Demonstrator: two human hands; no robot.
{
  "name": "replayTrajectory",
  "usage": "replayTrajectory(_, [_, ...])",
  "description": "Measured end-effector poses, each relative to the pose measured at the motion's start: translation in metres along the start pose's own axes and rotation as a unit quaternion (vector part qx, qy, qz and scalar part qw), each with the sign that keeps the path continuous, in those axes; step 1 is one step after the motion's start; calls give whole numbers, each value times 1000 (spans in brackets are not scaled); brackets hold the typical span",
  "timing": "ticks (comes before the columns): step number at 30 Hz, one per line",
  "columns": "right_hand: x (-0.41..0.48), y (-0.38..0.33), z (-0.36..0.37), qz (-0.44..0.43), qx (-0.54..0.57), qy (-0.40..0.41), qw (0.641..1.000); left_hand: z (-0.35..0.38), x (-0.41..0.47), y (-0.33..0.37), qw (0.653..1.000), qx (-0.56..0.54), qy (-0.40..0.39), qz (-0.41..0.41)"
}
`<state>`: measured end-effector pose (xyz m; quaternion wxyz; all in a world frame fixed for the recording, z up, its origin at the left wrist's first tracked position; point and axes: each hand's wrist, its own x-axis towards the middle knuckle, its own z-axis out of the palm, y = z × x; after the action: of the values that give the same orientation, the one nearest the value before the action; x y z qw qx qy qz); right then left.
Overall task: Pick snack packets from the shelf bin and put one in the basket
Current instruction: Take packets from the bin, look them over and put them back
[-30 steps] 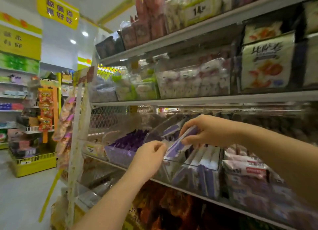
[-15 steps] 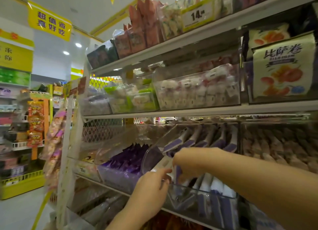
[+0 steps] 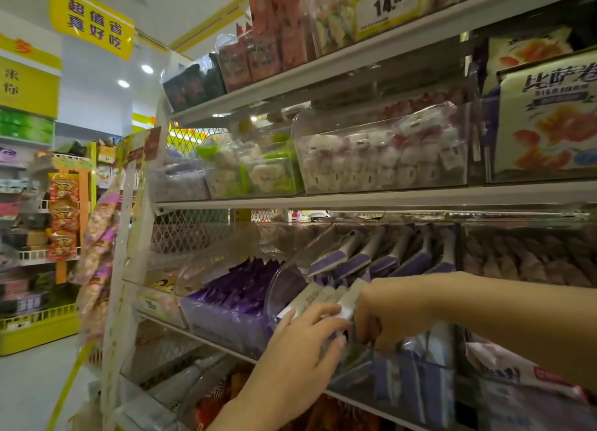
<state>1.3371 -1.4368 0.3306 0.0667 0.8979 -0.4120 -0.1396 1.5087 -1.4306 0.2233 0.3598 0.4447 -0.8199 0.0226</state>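
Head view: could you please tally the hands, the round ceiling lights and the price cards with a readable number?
Hands: 2, the left hand and the right hand, both at the purple-and-white packets
Round ceiling lights: 2
Price card, reading 14: 1
Total: 5

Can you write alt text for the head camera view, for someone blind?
In a shop, a left hand holds several white-and-purple packets at a clear shelf bin while the right hand reaches into it. Other snack bins fill the shelves above.
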Motion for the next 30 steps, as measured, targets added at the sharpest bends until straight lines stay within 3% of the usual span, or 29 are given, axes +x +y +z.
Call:
replayTrajectory(5, [2, 4, -3, -10, 54, 25, 998, -2, -3, -3, 1000, -4, -6, -18])
replayTrajectory(15, [20, 0, 4, 9, 12, -46, 999, -2, -2, -7, 999, -12, 0, -30])
replayTrajectory(25, [18, -1, 14, 6, -12, -16, 1000, -2, -3, -5, 999, -25, 0, -37])
replayTrajectory(30, [15, 7, 8, -7, 52, -26, 998, -4, -4, -5, 999, -25, -3, -37])
